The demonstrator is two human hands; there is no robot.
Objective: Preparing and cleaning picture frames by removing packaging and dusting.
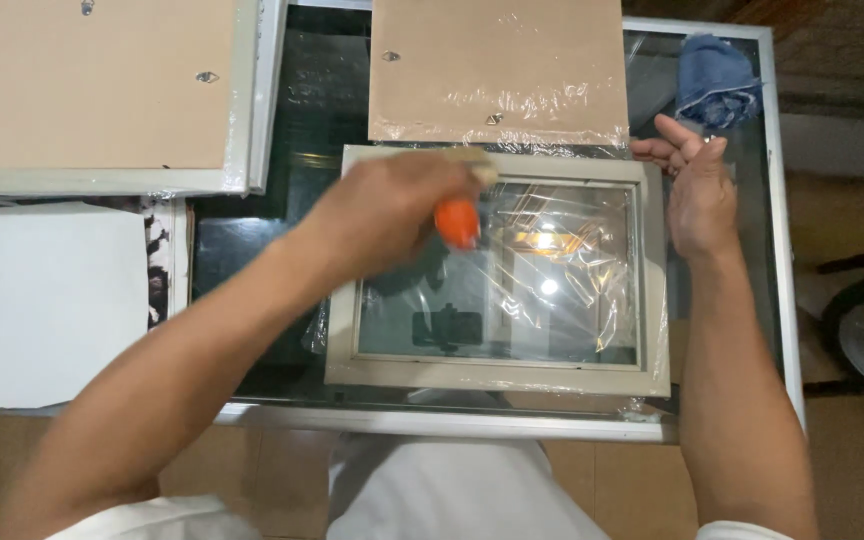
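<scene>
Orange-handled tool (458, 222) pointing up-right

Pale grey picture frame (497, 375), flat, centre of frame, loose clear wrap over glass, orange-handled tool (458, 222) over its upper left, blurred

Picture frame (497, 375) pale grey-beige; tool handle (458, 223) orange; backing board (497, 65) tan brown; cloth (717, 80) blue; surface (252, 260) dark glass, white-edged; paper sheet (47, 305) white.
</scene>
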